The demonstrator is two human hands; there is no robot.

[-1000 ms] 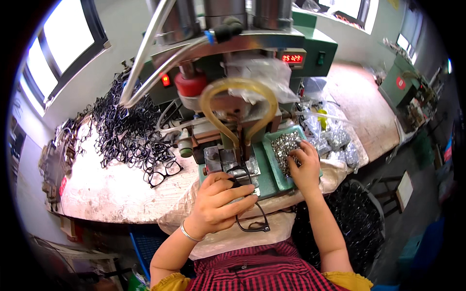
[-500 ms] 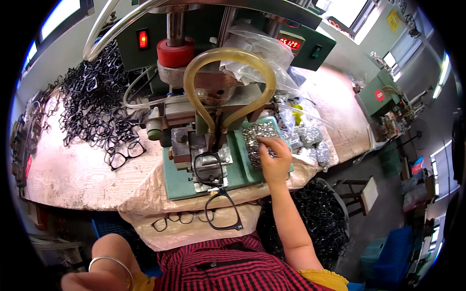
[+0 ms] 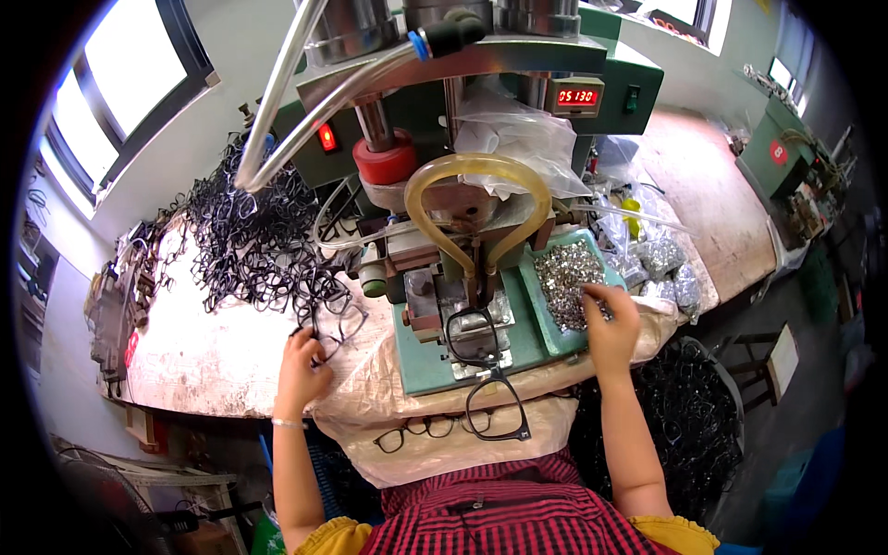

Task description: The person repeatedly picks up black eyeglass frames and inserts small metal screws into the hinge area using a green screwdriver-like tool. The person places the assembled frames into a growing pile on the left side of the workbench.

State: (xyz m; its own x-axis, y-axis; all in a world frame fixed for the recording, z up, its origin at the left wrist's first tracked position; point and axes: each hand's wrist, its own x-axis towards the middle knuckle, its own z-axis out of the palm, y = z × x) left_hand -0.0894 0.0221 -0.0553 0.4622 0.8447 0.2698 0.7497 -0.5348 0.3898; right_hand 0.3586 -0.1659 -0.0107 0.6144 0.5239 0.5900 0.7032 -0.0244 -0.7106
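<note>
My left hand point(image 3: 303, 365) reaches to the near edge of a big heap of black eyeglass frames point(image 3: 250, 250) and closes on one black frame point(image 3: 338, 326). My right hand point(image 3: 610, 326) rests in a green tray point(image 3: 546, 310) of small shiny metal parts point(image 3: 566, 282), fingers pinched among them. Between the hands stands a green press machine point(image 3: 462, 139); a black eyeglass frame point(image 3: 474, 335) lies on its fixture, overhanging the base plate. Another black frame point(image 3: 427, 427) lies on the cloth at my lap.
A yellowish hose loop point(image 3: 476, 185) and clear tubes hang over the press. Plastic bags of metal parts point(image 3: 661, 264) lie right of the tray. A dark bin of black frames point(image 3: 689, 435) stands at my right. Another green machine point(image 3: 786, 157) is at the far right.
My left hand has come up from below the bench to the heap of frames at the left. My right hand stays in the parts tray. The view has tilted up.
</note>
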